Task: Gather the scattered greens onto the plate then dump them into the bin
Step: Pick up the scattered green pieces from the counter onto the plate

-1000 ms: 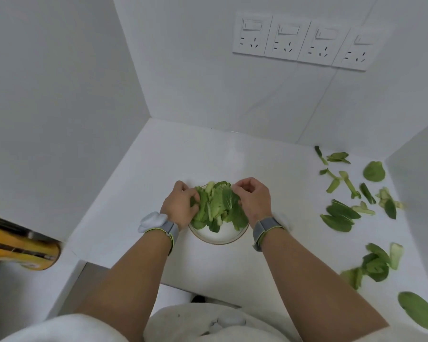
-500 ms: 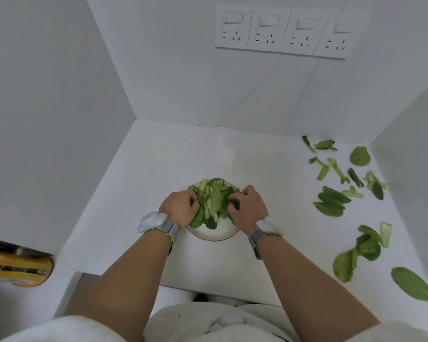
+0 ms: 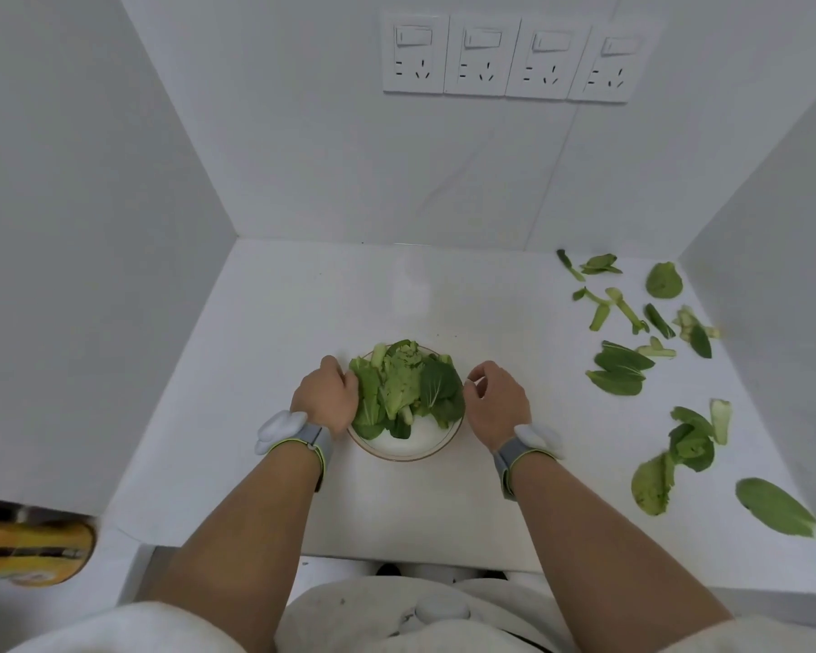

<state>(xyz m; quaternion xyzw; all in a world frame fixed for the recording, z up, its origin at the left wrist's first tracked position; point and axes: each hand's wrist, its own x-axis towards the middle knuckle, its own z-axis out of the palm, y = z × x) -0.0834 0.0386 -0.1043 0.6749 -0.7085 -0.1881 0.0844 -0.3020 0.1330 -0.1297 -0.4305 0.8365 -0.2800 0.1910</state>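
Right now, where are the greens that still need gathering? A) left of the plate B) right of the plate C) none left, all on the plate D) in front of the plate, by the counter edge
B: the loose greens lie scattered on the counter to the right of the plate, which already holds a pile.

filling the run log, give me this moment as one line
phase: gathering | plate: piled with greens | left hand: touching pile | right hand: beside plate, holding nothing | scattered greens: on counter, right | bin: unseen
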